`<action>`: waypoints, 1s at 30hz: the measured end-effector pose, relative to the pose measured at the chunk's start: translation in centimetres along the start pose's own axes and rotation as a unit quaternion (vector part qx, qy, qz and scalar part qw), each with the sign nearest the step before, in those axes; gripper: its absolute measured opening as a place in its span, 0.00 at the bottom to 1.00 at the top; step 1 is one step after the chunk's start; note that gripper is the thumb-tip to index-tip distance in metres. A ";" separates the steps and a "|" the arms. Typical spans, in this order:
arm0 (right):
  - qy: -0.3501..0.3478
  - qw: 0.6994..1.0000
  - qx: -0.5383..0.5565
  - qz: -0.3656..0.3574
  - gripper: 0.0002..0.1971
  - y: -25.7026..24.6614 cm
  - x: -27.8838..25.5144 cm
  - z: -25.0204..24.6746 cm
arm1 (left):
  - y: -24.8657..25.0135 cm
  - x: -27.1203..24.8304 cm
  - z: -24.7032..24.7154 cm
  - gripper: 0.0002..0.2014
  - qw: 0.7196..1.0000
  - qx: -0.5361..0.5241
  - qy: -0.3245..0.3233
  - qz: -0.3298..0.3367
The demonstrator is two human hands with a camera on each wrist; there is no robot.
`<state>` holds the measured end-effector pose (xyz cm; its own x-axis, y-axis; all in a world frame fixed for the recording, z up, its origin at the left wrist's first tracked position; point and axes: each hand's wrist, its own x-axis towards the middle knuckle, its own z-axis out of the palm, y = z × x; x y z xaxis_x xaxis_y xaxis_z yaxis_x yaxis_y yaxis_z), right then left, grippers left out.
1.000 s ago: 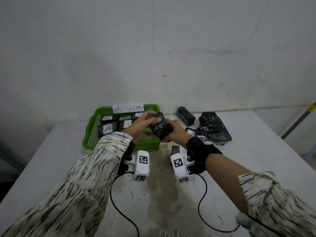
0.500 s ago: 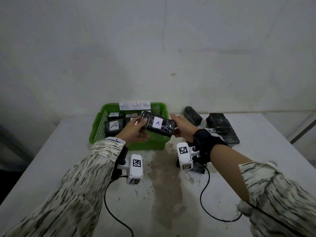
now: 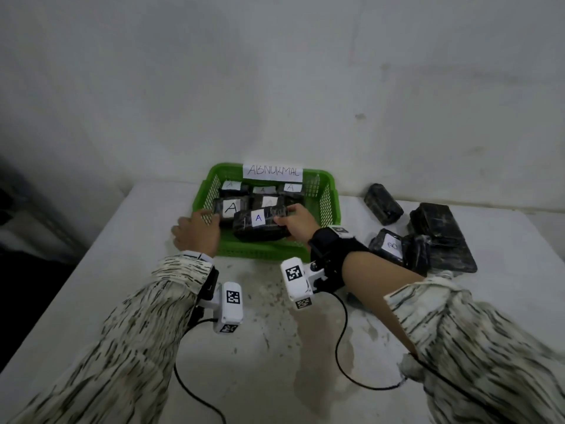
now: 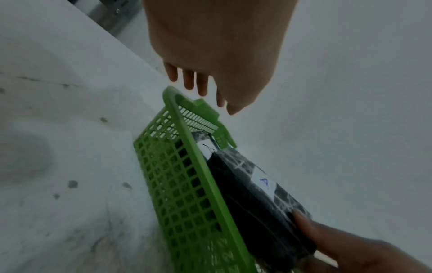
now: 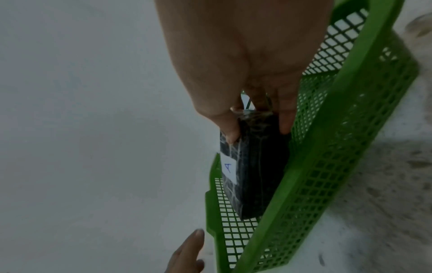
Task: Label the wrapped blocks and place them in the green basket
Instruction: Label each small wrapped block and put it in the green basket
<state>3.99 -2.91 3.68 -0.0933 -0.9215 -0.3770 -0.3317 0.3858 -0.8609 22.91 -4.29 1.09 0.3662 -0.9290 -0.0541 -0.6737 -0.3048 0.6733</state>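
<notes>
The green basket (image 3: 260,250) (image 4: 177,184) (image 5: 339,138) stands at the back of the white table and holds several black wrapped blocks with white "A" labels. My right hand (image 3: 290,220) (image 5: 257,125) grips the right end of one more wrapped block (image 3: 260,228) (image 4: 257,194) (image 5: 254,166), label "A" facing up, low inside the basket's front part. My left hand (image 3: 200,228) (image 4: 198,86) hovers with straight fingers over the basket's front left corner and holds nothing.
A paper sign reading "ABNORMAL" (image 3: 273,172) is fixed to the basket's back rim. Right of the basket lie a lone dark wrapped block (image 3: 383,203), a pile of dark blocks (image 3: 440,237) and a block with a "B" label (image 3: 389,247). The wall is close behind.
The labelled block went from both hands above the basket's front edge down into the basket. My left hand let go and moved left to the basket's corner.
</notes>
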 end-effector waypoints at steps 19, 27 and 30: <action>-0.107 0.966 -0.229 0.059 0.08 0.6 7.4 7.3 | -4.2 5.4 3.7 0.18 0.989 0.069 0.016 -0.127; 0.007 0.987 -0.157 -0.044 0.14 0.5 5.6 2.5 | -1.4 3.5 3.1 0.32 0.992 0.106 0.067 -0.023; 0.112 0.988 -0.052 -0.097 0.14 0.6 4.7 -1.3 | 3.0 1.5 3.6 0.33 0.994 0.097 -0.029 0.044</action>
<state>2.12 -7.05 1.82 -0.2204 -0.9687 -0.1140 -0.4563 0.2057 -0.8657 19.13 -7.31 0.37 0.2659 -0.9628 -0.0472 -0.8148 -0.2507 0.5228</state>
